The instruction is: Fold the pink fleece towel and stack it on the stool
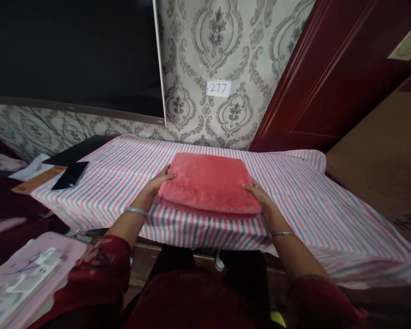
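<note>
A folded coral-pink plush cloth lies on the table, its front edge reaching the table's front. It is a rough rectangle in more than one layer, with a lower layer showing under the front edge. My left hand grips its left side, thumb on top and the other fingers mostly hidden beneath or behind the edge. On the opposite side, my right hand holds the right edge in the same way, thumb resting on the plush surface.
A striped tablecloth covers the table. To the left lie a dark phone and a black flat panel. A large screen is at the wall, and a cardboard box stands right. Lower left is a pink tray-like object.
</note>
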`<act>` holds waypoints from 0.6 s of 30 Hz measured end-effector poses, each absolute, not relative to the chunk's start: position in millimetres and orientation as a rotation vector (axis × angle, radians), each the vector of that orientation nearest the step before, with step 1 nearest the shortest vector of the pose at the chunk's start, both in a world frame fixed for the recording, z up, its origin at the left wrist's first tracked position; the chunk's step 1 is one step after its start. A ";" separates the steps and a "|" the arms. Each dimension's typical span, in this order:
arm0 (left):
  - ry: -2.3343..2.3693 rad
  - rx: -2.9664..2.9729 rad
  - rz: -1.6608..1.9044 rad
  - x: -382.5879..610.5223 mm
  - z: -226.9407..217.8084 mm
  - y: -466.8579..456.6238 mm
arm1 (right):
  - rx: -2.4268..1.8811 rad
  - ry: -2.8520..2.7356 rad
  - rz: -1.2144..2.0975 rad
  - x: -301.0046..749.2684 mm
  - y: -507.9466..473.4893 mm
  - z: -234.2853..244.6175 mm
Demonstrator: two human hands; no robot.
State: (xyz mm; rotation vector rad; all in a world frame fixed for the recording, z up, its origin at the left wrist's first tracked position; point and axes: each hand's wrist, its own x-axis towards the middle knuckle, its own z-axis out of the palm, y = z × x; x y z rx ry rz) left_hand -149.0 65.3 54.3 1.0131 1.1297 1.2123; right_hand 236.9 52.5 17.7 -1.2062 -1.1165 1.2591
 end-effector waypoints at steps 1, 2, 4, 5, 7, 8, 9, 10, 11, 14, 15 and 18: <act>1.113 1.047 1.244 -148.0 57.4 67.0 | -1.187 -1.134 1.195 237.4 53.3 22.0; 1.098 1.076 1.271 -147.4 61.1 69.0 | -1.165 -1.152 1.126 238.5 53.1 26.0; 1.070 1.124 1.303 -146.4 68.8 73.6 | -1.132 -1.172 1.006 241.7 50.7 31.1; 1.063 1.141 1.305 -145.7 71.9 75.9 | -1.124 -1.168 0.968 243.5 49.0 31.5; 1.106 1.137 1.284 -143.3 74.6 79.8 | -1.126 -1.140 0.958 246.8 45.4 26.5; 1.157 1.113 1.262 -141.6 73.8 81.0 | -1.148 -1.120 0.988 248.4 43.6 21.6; 1.217 1.077 1.228 -139.9 71.7 81.6 | -1.185 -1.099 1.035 250.2 41.9 15.5; 1.272 1.035 1.192 -138.5 68.6 81.5 | -1.230 -1.076 1.089 252.2 40.0 9.0; 1.309 0.992 1.168 -137.9 65.0 80.7 | -1.272 -1.055 1.134 254.4 37.8 2.6; 1.308 0.927 1.188 -142.4 53.9 72.9 | -1.314 -1.031 1.175 260.9 28.0 -9.5; 1.295 0.932 1.200 -145.9 50.8 68.5 | -1.302 -1.039 1.173 262.2 23.3 -10.6; 1.303 0.984 1.165 -158.0 43.4 50.3 | -1.267 -1.070 1.208 262.0 6.6 -8.3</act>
